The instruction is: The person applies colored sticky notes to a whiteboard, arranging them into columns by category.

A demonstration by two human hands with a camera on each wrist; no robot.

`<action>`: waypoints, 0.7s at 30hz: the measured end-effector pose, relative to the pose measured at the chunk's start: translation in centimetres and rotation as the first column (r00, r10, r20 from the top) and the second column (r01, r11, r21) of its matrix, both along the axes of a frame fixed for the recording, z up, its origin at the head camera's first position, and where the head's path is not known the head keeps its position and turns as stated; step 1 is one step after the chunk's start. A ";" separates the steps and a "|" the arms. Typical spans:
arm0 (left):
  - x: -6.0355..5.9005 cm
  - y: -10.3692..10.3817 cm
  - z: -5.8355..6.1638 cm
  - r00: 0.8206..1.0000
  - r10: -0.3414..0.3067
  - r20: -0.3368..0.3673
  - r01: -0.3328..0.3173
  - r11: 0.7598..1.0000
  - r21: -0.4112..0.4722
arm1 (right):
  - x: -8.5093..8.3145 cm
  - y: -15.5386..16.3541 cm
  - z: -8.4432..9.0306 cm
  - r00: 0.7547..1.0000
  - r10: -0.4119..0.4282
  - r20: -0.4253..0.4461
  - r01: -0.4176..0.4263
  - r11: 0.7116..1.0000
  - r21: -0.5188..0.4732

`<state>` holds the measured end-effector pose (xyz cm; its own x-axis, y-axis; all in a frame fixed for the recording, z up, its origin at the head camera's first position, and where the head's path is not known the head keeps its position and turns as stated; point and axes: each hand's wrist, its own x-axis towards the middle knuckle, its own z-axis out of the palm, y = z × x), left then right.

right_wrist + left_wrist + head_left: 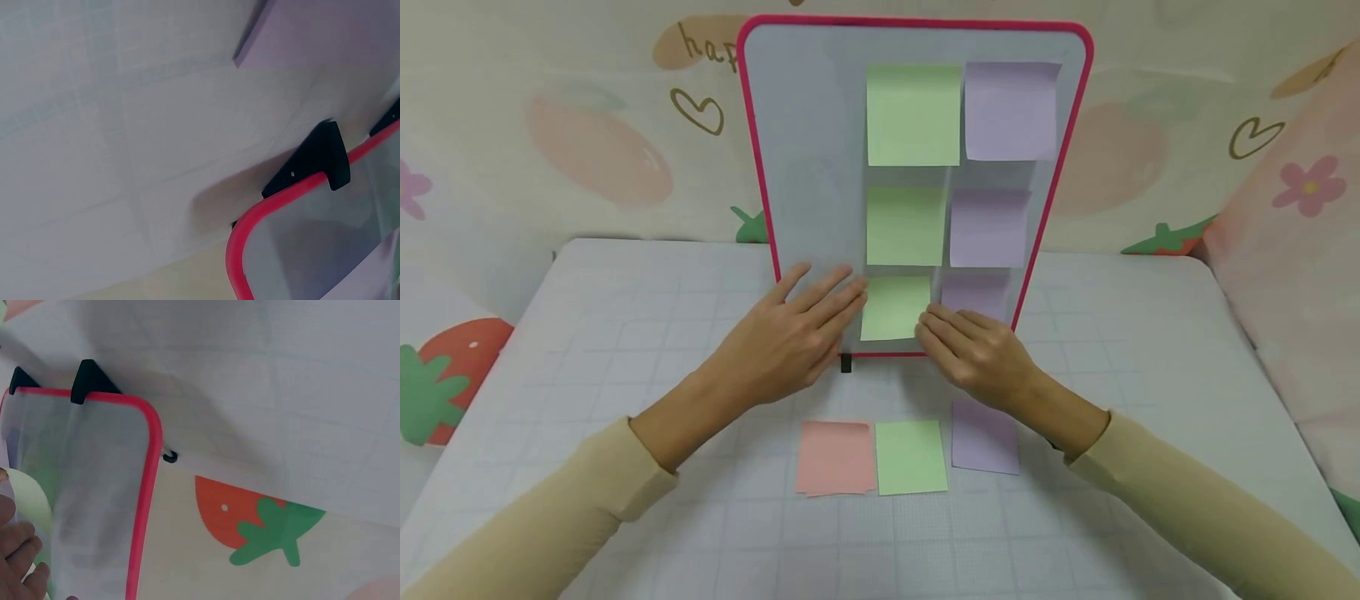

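Note:
A whiteboard (pixel 805 167) with a pink-red frame stands upright on the table, a column of green sticky notes beside a column of purple ones on it. My left hand (pixel 797 337) is spread against the lower board, fingertips at the left edge of the lowest green sticky note (pixel 891 308). At that note's lower right corner, my right hand (pixel 970 346) pinches with bent fingers, partly covering the lowest purple note (pixel 977 292). The left wrist view shows a green note (pixel 31 497) curving away from the board beside the left fingers (pixel 22 550).
Before the board lie pink notes (pixel 835 457), green notes (pixel 912 457) and a purple pad (pixel 985 437), the pad partly under the right wrist. Black feet (pixel 315 159) clip onto the board's lower edge. A patterned cloth (pixel 587 125) hangs behind the table.

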<state>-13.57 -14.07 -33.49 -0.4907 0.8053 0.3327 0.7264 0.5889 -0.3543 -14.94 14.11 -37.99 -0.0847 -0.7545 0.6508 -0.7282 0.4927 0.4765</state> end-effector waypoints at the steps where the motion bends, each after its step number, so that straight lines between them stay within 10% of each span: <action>1: -0.1 0.0 0.0 1.000 0.003 -0.002 -0.003 1.000 -0.019 | 0.0 0.0 0.0 1.000 -0.004 0.002 0.004 1.000 0.003; 21: -0.8 0.5 -0.9 0.996 0.036 -0.087 -0.048 0.989 -0.139 | -0.2 0.0 0.0 1.000 -0.021 -0.006 0.022 0.999 0.041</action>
<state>-14.40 -13.62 -34.36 -0.4999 0.8265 0.2588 0.6666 0.5579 -0.4944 -15.18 14.10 -37.96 -0.0977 -0.7786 0.6199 -0.7149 0.4883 0.5006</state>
